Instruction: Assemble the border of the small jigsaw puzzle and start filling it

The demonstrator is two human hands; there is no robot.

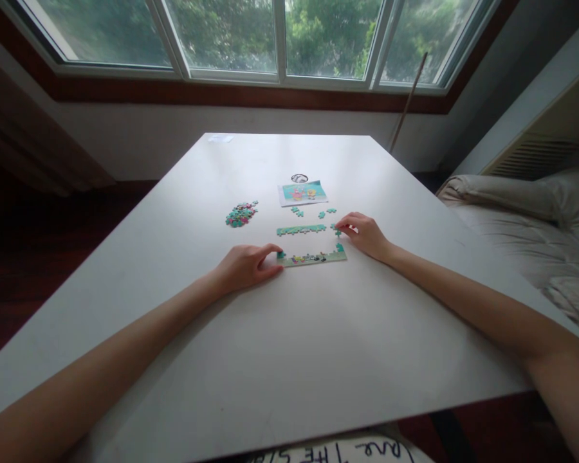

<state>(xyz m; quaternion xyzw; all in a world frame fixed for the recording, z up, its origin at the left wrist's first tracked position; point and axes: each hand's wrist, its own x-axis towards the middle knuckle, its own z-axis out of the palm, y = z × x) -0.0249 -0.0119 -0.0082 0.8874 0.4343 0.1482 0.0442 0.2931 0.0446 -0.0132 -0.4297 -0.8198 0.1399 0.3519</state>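
On the white table (280, 334) lies a partly built jigsaw. Its bottom strip (313, 258) and top teal strip (302, 229) are joined rows of pieces. My left hand (246, 265) rests on the table with its fingertips pinched at the left end of the bottom strip. My right hand (364, 233) has its fingers curled on a small teal piece (336, 227) at the right end of the top strip. A few loose teal pieces (313, 211) lie just beyond.
A pile of loose pieces (241, 214) sits left of the puzzle. A reference picture card (302, 192) and a small dark round object (299, 178) lie behind it. A bed with a light quilt (535, 225) stands to the right; windows run along the far wall.
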